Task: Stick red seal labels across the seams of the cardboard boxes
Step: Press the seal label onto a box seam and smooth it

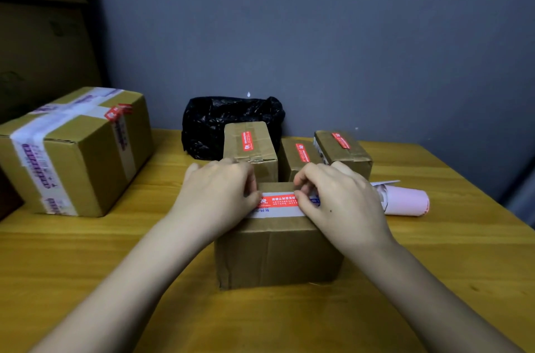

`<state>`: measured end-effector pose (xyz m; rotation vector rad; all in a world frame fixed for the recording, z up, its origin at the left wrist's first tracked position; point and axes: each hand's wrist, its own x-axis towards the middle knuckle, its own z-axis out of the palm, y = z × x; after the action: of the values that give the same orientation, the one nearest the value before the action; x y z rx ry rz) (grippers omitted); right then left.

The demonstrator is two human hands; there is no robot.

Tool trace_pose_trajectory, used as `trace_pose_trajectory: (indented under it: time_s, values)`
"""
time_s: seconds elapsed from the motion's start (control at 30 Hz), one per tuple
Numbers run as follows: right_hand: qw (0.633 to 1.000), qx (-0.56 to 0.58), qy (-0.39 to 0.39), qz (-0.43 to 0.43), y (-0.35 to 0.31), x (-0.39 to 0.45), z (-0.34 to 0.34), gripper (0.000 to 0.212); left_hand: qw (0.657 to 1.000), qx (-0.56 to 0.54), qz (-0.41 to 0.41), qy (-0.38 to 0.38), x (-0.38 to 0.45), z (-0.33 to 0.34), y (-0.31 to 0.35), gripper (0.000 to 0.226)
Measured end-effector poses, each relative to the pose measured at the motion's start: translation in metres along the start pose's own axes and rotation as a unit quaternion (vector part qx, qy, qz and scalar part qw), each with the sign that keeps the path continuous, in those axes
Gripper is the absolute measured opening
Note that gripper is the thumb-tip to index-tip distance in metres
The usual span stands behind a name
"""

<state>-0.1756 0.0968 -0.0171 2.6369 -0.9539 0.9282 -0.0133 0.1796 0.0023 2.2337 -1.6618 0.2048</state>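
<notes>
Pressing a red rectangular seal label (279,200) onto a brown cardboard box (278,251) mid-table, left hand (220,193) and right hand (341,202) pinch its ends (fingertips and label ends hidden).

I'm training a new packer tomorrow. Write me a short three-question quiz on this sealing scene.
1. True or false: the large taped cardboard box lies to the person's left.
2. How many small cardboard boxes behind the front brown cardboard box already carry red labels?
3. What lies at the right? A) pale rolled label sheet B) scissors

Key: 1 true; 2 three; 3 A. The left hand and right hand press the red seal label on the front box.
</notes>
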Motion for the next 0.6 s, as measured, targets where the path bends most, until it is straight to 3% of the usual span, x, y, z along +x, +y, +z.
trace_pose_trajectory:
  time_s: [0.33, 0.47, 0.6]
  values:
    - [0.997, -0.059, 0.005, -0.04, -0.002, 0.001, 0.001, 0.018, 1.0, 0.026, -0.001, 0.013, -0.004, 0.002, 0.001, 0.018]
    - [0.997, -0.081, -0.008, 0.003, -0.001, 0.0, 0.001, 0.017, 0.999, 0.04, -0.011, 0.011, -0.005, 0.002, 0.001, 0.022]
    - [0.998, -0.053, -0.002, 0.046, 0.01, -0.002, -0.002, 0.006, 0.999, -0.008, -0.01, 0.036, -0.01, -0.003, -0.002, 0.011]
